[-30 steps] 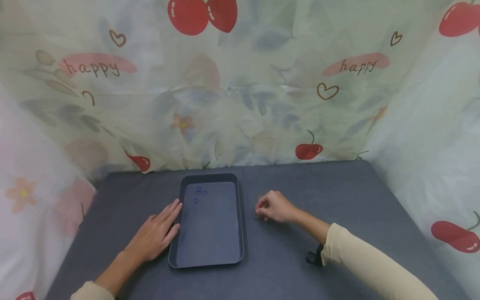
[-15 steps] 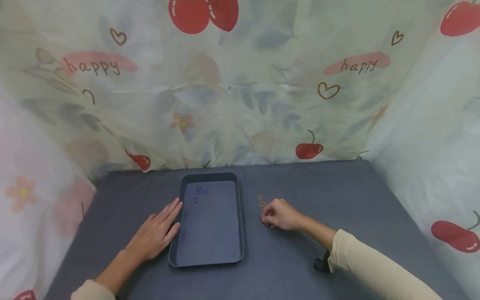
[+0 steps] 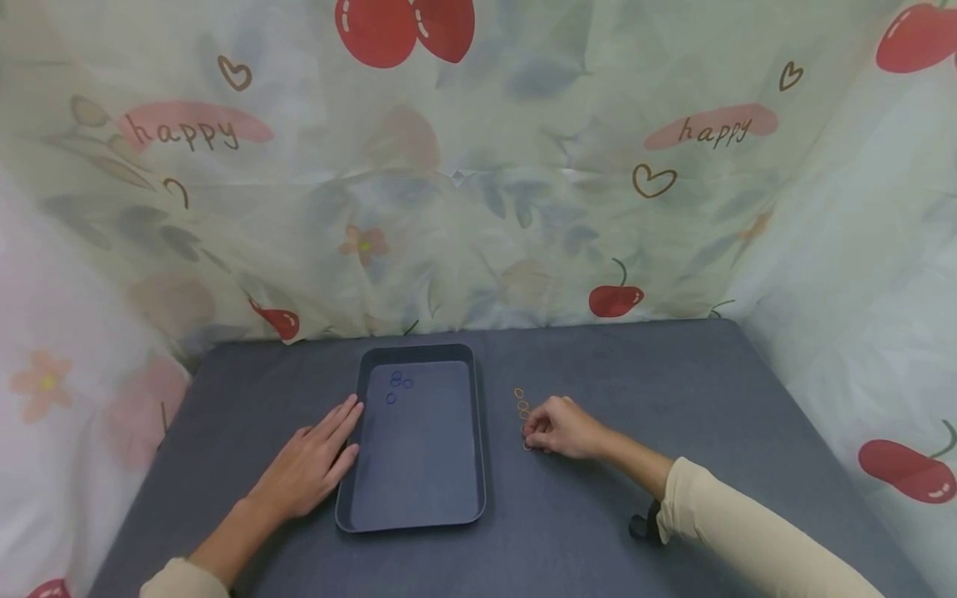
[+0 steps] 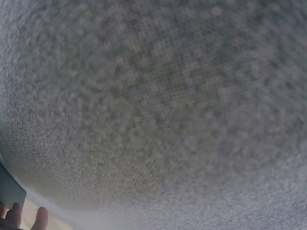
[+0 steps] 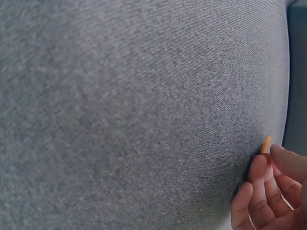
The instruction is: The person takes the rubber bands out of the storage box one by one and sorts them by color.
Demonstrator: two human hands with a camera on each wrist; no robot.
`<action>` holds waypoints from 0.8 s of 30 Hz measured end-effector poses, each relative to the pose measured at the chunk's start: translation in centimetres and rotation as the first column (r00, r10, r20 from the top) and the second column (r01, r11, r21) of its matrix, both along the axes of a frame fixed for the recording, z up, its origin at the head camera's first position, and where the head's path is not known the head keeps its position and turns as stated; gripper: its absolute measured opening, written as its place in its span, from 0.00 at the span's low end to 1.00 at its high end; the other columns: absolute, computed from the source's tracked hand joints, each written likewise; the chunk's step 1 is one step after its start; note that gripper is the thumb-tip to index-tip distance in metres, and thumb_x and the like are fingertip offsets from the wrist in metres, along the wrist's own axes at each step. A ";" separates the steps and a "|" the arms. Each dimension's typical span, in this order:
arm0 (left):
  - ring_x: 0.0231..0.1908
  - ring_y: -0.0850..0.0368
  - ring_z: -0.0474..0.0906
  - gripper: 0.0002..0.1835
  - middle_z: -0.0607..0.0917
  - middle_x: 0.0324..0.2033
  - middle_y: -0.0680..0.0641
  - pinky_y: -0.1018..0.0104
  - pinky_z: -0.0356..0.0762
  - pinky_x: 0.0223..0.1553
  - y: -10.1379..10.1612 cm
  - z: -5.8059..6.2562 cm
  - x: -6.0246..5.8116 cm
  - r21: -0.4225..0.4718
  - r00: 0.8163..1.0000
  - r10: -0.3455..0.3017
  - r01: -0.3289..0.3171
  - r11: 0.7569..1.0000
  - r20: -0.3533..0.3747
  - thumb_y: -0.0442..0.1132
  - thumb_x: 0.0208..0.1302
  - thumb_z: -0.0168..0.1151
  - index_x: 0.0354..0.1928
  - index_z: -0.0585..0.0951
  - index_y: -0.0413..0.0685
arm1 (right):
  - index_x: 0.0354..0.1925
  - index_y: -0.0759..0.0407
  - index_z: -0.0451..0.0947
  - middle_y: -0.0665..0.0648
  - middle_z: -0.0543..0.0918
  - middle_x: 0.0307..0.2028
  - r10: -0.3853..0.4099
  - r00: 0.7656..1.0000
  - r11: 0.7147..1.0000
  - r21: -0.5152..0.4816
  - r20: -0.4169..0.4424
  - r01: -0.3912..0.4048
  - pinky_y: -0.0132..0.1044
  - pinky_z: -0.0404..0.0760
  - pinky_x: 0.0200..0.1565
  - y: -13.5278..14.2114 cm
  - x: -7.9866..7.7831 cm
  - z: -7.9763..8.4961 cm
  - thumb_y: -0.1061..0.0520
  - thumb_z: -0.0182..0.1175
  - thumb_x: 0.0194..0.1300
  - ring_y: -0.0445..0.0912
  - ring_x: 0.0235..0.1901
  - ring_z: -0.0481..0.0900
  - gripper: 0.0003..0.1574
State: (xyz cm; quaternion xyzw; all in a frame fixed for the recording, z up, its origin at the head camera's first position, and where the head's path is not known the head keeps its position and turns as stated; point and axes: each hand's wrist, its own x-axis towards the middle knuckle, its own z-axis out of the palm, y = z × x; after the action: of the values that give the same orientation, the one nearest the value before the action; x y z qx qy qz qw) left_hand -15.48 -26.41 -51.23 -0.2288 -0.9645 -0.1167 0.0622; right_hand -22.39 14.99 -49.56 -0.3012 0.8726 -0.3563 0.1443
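Observation:
My left hand (image 3: 305,472) lies with its fingers straight against the left rim of a dark rectangular tray (image 3: 482,465). In the left wrist view only a few fingertips (image 4: 41,218) show, beside the tray's edge. Several small blue rings (image 3: 391,399) lie inside the tray near its far left corner. To the right of the tray my right hand (image 3: 566,428) is down at the table, thumb and fingers pinching a thin orange ring (image 5: 266,143). More orange rings (image 3: 522,405) lie in a row just beyond its fingertips. Part of the row is hidden by the fingers.
A dark grey cloth covers the table (image 3: 635,374). Printed fabric curtains (image 3: 449,249) stand along the back and both sides. A black strap-like piece (image 3: 645,527) hangs under the right sleeve cuff.
My right hand has moved toward me and slightly right, uncovering the far orange rings; it barely moves in the last half second. The left hand and the tray have stayed put.

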 end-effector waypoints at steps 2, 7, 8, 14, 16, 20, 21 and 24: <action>0.68 0.47 0.62 0.32 0.59 0.73 0.44 0.43 0.68 0.53 0.0 -0.1 0.0 -0.002 1.000 0.001 -0.001 1.000 -0.003 0.48 0.73 0.52 0.74 0.60 0.44 | 0.29 0.62 0.85 0.50 0.85 0.23 0.010 1.000 1.000 -0.012 0.005 -0.010 0.33 0.79 0.24 0.0 0.0 0.1 0.64 0.69 0.58 0.39 0.20 0.81 0.02; 0.68 0.48 0.62 0.33 0.58 0.73 0.45 0.42 0.68 0.54 0.0 -0.2 0.0 0.001 1.000 0.001 -0.001 1.000 0.004 0.48 0.73 0.52 0.75 0.59 0.44 | 0.30 0.60 0.86 0.49 0.85 0.24 0.015 0.999 1.000 -0.011 -0.037 -0.015 0.33 0.78 0.25 0.1 -0.4 0.5 0.64 0.68 0.60 0.38 0.20 0.79 0.02; 0.68 0.48 0.62 0.33 0.57 0.73 0.45 0.42 0.68 0.54 0.0 -0.2 -0.1 0.000 1.000 0.001 -0.001 1.000 0.007 0.48 0.73 0.52 0.75 0.59 0.45 | 0.30 0.60 0.86 0.48 0.84 0.24 0.010 0.999 1.000 -0.009 -0.051 -0.010 0.33 0.77 0.25 0.0 -0.6 0.6 0.63 0.68 0.60 0.38 0.20 0.79 0.02; 0.68 0.48 0.62 0.33 0.58 0.73 0.45 0.43 0.68 0.54 0.0 -0.2 -0.1 0.011 1.000 -0.003 0.003 1.000 0.001 0.48 0.74 0.51 0.75 0.59 0.45 | 0.32 0.60 0.86 0.49 0.84 0.24 -0.022 0.996 0.999 -0.040 -0.081 0.019 0.34 0.76 0.25 -1.1 -1.9 2.1 0.63 0.66 0.62 0.40 0.20 0.76 0.03; 0.68 0.47 0.62 0.32 0.58 0.73 0.45 0.43 0.68 0.53 0.0 -0.2 0.0 0.019 1.000 -0.006 0.006 1.000 -0.010 0.47 0.73 0.52 0.74 0.59 0.44 | 0.33 0.61 0.86 0.51 0.84 0.24 -0.034 0.997 0.998 -0.047 -0.075 0.030 0.34 0.76 0.26 -1.8 -2.3 2.7 0.62 0.66 0.63 0.40 0.21 0.77 0.04; 0.67 0.47 0.63 0.32 0.60 0.73 0.44 0.43 0.69 0.52 -0.1 -0.2 0.0 0.027 1.000 -0.008 0.008 1.000 -0.028 0.47 0.73 0.53 0.74 0.61 0.44 | 0.36 0.64 0.86 0.57 0.85 0.28 -0.042 0.997 0.997 -0.062 -0.061 0.038 0.36 0.77 0.28 -3.2 -2.9 3.9 0.61 0.65 0.64 0.41 0.22 0.78 0.06; 0.67 0.47 0.63 0.32 0.60 0.73 0.44 0.43 0.69 0.52 -0.1 -0.2 0.0 0.024 0.999 -0.008 0.009 1.000 -0.031 0.47 0.73 0.53 0.74 0.61 0.44 | 0.37 0.63 0.86 0.57 0.85 0.28 -0.045 0.997 0.997 -0.063 -0.061 0.041 0.36 0.77 0.28 -3.5 -3.1 4.1 0.60 0.65 0.64 0.41 0.23 0.78 0.07; 0.67 0.47 0.63 0.32 0.59 0.73 0.44 0.43 0.69 0.53 -0.1 -0.3 0.0 0.020 1.000 -0.004 0.005 1.000 -0.027 0.47 0.73 0.53 0.74 0.60 0.44 | 0.38 0.64 0.86 0.58 0.86 0.31 -0.048 0.997 0.996 -0.076 -0.061 0.043 0.37 0.78 0.30 -4.6 -3.5 4.8 0.59 0.65 0.65 0.42 0.25 0.79 0.08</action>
State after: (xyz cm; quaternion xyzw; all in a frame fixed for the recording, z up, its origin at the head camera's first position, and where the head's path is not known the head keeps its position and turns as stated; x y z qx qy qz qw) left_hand -15.45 -26.49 -51.53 -0.2318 -0.9618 -0.1234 0.0773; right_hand -25.88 10.40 -44.78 -0.2974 0.8695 -0.3821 0.0972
